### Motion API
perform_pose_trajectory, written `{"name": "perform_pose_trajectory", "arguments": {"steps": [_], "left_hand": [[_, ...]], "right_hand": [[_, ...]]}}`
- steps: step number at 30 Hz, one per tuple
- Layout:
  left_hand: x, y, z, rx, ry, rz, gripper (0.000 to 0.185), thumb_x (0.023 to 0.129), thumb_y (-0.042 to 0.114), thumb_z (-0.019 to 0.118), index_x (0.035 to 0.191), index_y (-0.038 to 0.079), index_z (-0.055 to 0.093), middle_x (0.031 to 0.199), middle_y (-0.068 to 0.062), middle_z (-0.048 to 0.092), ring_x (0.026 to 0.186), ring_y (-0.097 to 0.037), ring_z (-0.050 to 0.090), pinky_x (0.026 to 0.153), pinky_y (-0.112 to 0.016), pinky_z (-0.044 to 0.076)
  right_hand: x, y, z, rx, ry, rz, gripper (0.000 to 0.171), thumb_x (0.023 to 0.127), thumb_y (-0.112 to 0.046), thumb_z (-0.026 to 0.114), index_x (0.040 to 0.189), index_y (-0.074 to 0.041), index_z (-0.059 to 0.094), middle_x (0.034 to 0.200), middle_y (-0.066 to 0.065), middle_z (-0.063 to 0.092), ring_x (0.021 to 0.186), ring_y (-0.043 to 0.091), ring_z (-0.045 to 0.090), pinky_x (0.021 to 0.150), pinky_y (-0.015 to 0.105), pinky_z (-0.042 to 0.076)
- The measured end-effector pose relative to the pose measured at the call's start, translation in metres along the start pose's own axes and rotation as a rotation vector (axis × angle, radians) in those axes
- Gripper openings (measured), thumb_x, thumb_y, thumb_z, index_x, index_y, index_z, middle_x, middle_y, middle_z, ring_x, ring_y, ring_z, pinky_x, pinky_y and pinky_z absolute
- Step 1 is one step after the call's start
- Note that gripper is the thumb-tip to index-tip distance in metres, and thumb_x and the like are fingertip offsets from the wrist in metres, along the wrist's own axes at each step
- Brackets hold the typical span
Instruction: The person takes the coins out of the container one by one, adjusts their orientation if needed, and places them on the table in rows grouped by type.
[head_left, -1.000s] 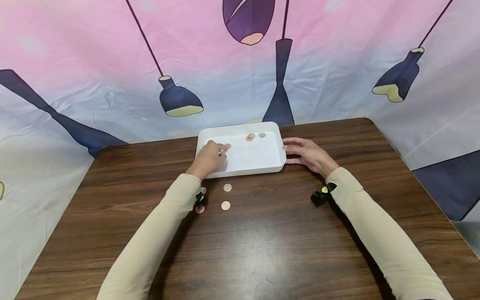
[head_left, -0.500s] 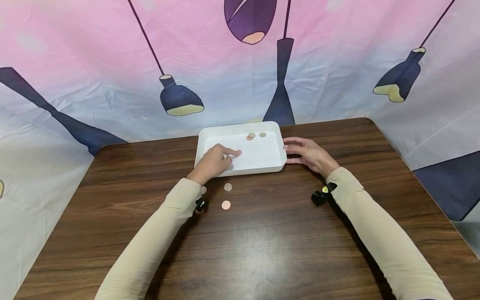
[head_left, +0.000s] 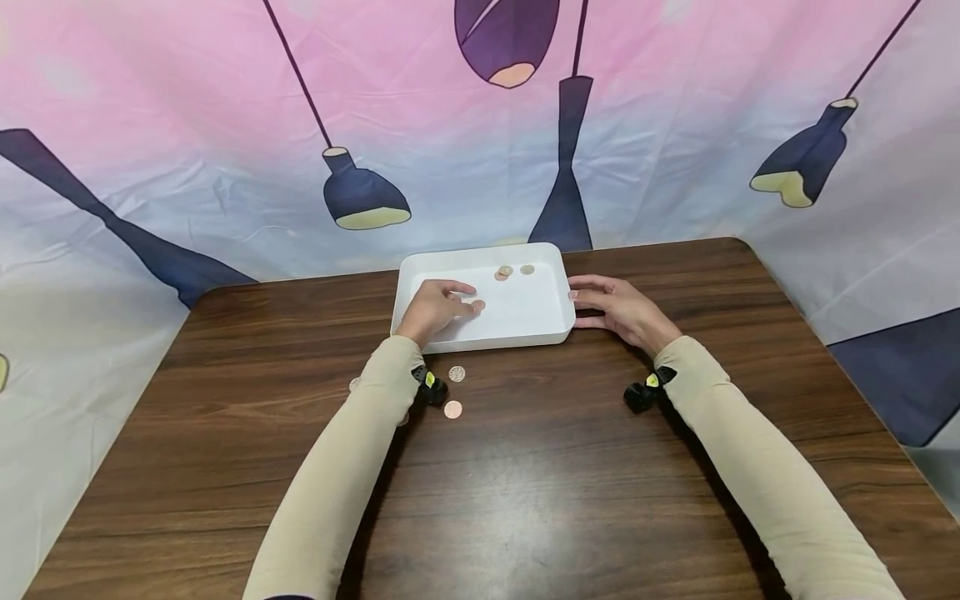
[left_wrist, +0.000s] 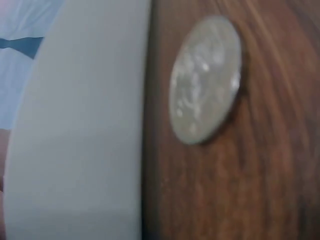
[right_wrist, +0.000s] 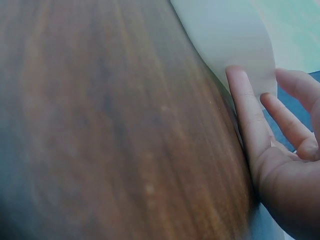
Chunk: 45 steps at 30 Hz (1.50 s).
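A white rectangular tray (head_left: 517, 321) stands at the back of the table. My left hand (head_left: 435, 307) reaches over its near left side, index finger and thumb spread apart. The thumb tip is right at a coin (head_left: 479, 305) on the tray floor. My right hand (head_left: 621, 310) rests its extended fingertips against the tray's right wall; the right wrist view shows these fingers (right_wrist: 245, 100) along the outer wall. Farther back in the tray lie a silver coin (head_left: 527, 269) and another silver coin (head_left: 507, 270) overlapping a copper coin (head_left: 500, 276).
On the wooden table (head_left: 525, 467) before the tray lie a silver coin (head_left: 457, 373) and a copper coin (head_left: 453, 409). The left sleeve partly hides two more coins. In the left wrist view a silver coin (left_wrist: 205, 80) lies beside the tray wall (left_wrist: 90, 120). A printed cloth (head_left: 465, 183) hangs behind.
My left index finger has moved right across the tray floor, then lifted off, with the thumb now by the coin. The left forearm has swung right. My right hand stays at the tray.
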<state>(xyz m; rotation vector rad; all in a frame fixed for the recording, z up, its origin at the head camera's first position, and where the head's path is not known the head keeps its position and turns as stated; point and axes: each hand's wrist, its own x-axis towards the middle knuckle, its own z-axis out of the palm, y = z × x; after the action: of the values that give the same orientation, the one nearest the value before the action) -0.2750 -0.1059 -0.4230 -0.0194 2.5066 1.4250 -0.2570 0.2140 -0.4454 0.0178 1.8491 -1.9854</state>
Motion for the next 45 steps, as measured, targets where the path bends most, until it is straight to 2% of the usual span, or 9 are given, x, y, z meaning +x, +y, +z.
{"name": "perform_pose_trajectory", "arguments": {"steps": [6, 13, 18, 21, 25, 29, 34, 42, 45], "left_hand": [[0.002, 0.002, 0.002, 0.092, 0.019, 0.033, 0.03, 0.094, 0.027, 0.083, 0.12, 0.014, 0.08, 0.095, -0.003, 0.057, 0.087, -0.02, 0.048, 0.081, -0.034, 0.041], [0.007, 0.004, 0.003, 0.187, 0.053, 0.031, 0.025, 0.095, 0.03, 0.082, 0.114, 0.015, 0.083, 0.103, -0.007, 0.062, 0.091, -0.023, 0.051, 0.083, -0.035, 0.042], [0.013, 0.009, 0.003, 0.278, -0.013, 0.017, 0.023, 0.098, 0.033, 0.077, 0.116, 0.019, 0.079, 0.115, -0.007, 0.064, 0.101, -0.026, 0.056, 0.093, -0.044, 0.045], [0.016, 0.013, 0.002, 0.303, -0.077, 0.011, 0.022, 0.101, 0.03, 0.074, 0.118, 0.017, 0.075, 0.114, -0.008, 0.062, 0.101, -0.026, 0.054, 0.095, -0.044, 0.044], [0.018, 0.013, 0.001, 0.297, -0.122, 0.055, 0.018, 0.102, 0.02, 0.072, 0.116, 0.01, 0.067, 0.104, -0.007, 0.058, 0.095, -0.024, 0.051, 0.088, -0.039, 0.042], [0.019, 0.009, 0.001, 0.306, -0.092, 0.118, 0.021, 0.1, 0.014, 0.073, 0.117, 0.008, 0.063, 0.1, -0.006, 0.06, 0.092, -0.023, 0.053, 0.086, -0.037, 0.043], [0.018, 0.003, -0.002, 0.275, -0.096, 0.133, 0.031, 0.101, 0.016, 0.071, 0.131, 0.009, 0.068, 0.104, -0.009, 0.066, 0.096, -0.024, 0.058, 0.093, -0.038, 0.046], [0.018, 0.001, -0.006, 0.249, -0.114, 0.19, 0.028, 0.105, 0.019, 0.067, 0.128, 0.006, 0.074, 0.117, -0.013, 0.072, 0.111, -0.026, 0.064, 0.102, -0.042, 0.048], [0.017, 0.0, -0.008, 0.238, -0.107, 0.202, 0.031, 0.105, 0.022, 0.069, 0.131, 0.007, 0.074, 0.121, -0.016, 0.072, 0.112, -0.027, 0.063, 0.098, -0.04, 0.049]], "right_hand": [[0.0, -0.001, -0.001, -0.014, 0.0, -0.006, 0.055, 0.108, -0.013, 0.062, 0.159, -0.004, 0.042, 0.15, 0.016, 0.048, 0.12, 0.02, 0.062, 0.095, 0.035, 0.06], [0.001, -0.002, -0.001, -0.011, -0.003, -0.004, 0.052, 0.109, -0.012, 0.061, 0.158, -0.005, 0.045, 0.151, 0.017, 0.048, 0.123, 0.022, 0.061, 0.095, 0.036, 0.06], [0.001, -0.001, -0.002, -0.018, -0.004, -0.006, 0.055, 0.108, -0.014, 0.062, 0.159, -0.004, 0.043, 0.151, 0.017, 0.048, 0.123, 0.022, 0.061, 0.096, 0.036, 0.06], [0.002, 0.001, -0.002, -0.007, 0.001, 0.005, 0.056, 0.108, -0.015, 0.063, 0.159, -0.005, 0.043, 0.15, 0.016, 0.049, 0.122, 0.021, 0.061, 0.096, 0.036, 0.059], [0.002, 0.003, -0.001, 0.011, 0.001, 0.018, 0.056, 0.108, -0.013, 0.062, 0.159, -0.004, 0.042, 0.152, 0.016, 0.047, 0.124, 0.023, 0.06, 0.095, 0.036, 0.06], [0.001, 0.003, -0.001, 0.009, 0.002, 0.011, 0.055, 0.108, -0.012, 0.061, 0.159, -0.003, 0.042, 0.152, 0.017, 0.047, 0.125, 0.024, 0.059, 0.094, 0.035, 0.06], [0.001, 0.002, -0.001, 0.003, -0.001, 0.0, 0.056, 0.108, -0.014, 0.063, 0.159, -0.003, 0.043, 0.15, 0.016, 0.049, 0.123, 0.022, 0.061, 0.095, 0.036, 0.06], [0.002, 0.001, -0.002, 0.008, -0.002, 0.002, 0.055, 0.108, -0.013, 0.062, 0.159, -0.004, 0.043, 0.151, 0.016, 0.048, 0.122, 0.021, 0.061, 0.095, 0.036, 0.06], [0.002, 0.001, -0.002, 0.01, -0.006, 0.001, 0.055, 0.108, -0.012, 0.061, 0.159, -0.003, 0.042, 0.152, 0.017, 0.047, 0.123, 0.022, 0.06, 0.096, 0.036, 0.06]]}}
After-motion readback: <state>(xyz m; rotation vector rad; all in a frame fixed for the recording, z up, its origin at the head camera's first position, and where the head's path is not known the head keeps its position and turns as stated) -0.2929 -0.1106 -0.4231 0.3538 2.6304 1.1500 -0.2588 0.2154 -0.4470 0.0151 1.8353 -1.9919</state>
